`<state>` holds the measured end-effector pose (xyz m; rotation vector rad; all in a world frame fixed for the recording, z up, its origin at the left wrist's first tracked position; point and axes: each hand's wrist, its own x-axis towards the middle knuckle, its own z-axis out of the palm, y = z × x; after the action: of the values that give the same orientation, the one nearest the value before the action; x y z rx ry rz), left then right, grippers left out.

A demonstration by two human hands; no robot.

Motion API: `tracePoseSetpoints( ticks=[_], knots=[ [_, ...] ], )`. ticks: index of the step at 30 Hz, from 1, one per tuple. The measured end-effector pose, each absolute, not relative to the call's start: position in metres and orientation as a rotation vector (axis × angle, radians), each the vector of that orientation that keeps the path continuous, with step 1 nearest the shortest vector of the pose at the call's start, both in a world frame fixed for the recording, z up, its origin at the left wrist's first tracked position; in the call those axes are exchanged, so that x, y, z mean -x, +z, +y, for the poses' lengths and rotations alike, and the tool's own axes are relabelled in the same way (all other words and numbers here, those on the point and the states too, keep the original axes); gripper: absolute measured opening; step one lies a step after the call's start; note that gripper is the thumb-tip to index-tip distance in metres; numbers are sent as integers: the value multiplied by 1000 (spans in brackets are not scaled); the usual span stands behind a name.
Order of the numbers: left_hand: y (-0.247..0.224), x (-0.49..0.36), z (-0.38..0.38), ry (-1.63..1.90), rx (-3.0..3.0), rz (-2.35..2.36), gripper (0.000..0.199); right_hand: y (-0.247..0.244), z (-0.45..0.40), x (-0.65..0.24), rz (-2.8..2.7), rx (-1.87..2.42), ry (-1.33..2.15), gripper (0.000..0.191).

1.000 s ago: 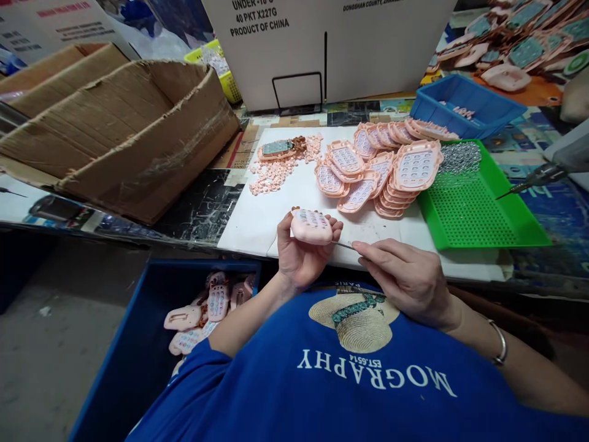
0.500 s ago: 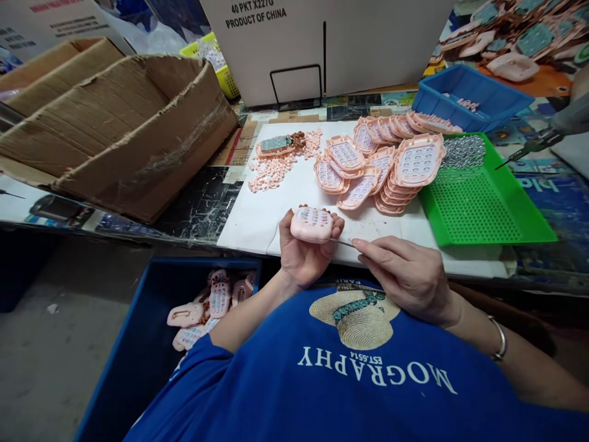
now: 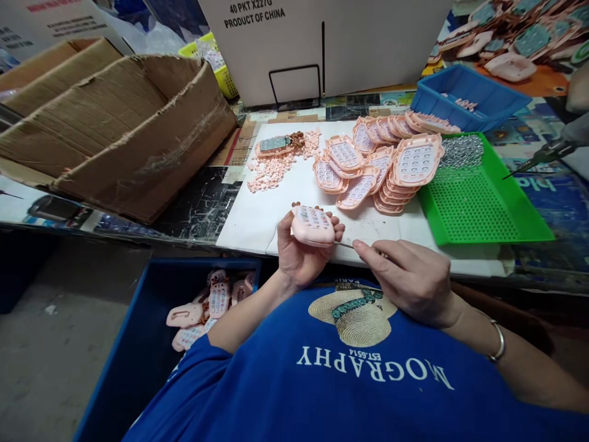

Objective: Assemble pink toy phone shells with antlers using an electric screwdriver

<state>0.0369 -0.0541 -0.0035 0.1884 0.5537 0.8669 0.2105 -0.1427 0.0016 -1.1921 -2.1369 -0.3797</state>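
My left hand [image 3: 299,258] is closed round a pale pink toy phone [image 3: 313,227] with small coloured buttons on its face and brown bits at its far end. In my right hand [image 3: 409,273] is a thin metal tool [image 3: 344,245], its handle hidden by my fingers. The tool's tip meets the phone's right side near my left fingertips; its exact shape is hidden. Behind the hands, several pink phone covers [image 3: 418,161] lie stacked on white paper [image 3: 243,215]. A pink half with a teal circuit board [image 3: 275,144] rests among small pink pieces [image 3: 271,175].
A green tray [image 3: 492,215] with silvery screws and a blue bin [image 3: 473,110] stand at the right, near an electric screwdriver [image 3: 547,150]. A cardboard box [image 3: 151,147] sits at the left. Below the table edge, a blue crate [image 3: 133,344] holds several pink phones.
The toy phone has tilted slightly, still in my left hand. My right hand keeps the tool at its side. At the right edge, the electric screwdriver has shifted a little.
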Motion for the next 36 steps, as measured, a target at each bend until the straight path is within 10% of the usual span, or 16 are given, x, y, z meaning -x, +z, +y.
tracePoseSetpoints(
  ticks=[14,23,36],
  knots=[
    [-8,-39,-59,942,-416,595,52,-1,-140,-205,-2136,1287,-340,40],
    [-10,-34,-62,1036,-526,560,57,5,-136,-207,-1855,1324,718,31],
    [-23,-26,-61,1075,-612,641,62,-3,-122,-197,-2193,1258,134,41]
  ],
)
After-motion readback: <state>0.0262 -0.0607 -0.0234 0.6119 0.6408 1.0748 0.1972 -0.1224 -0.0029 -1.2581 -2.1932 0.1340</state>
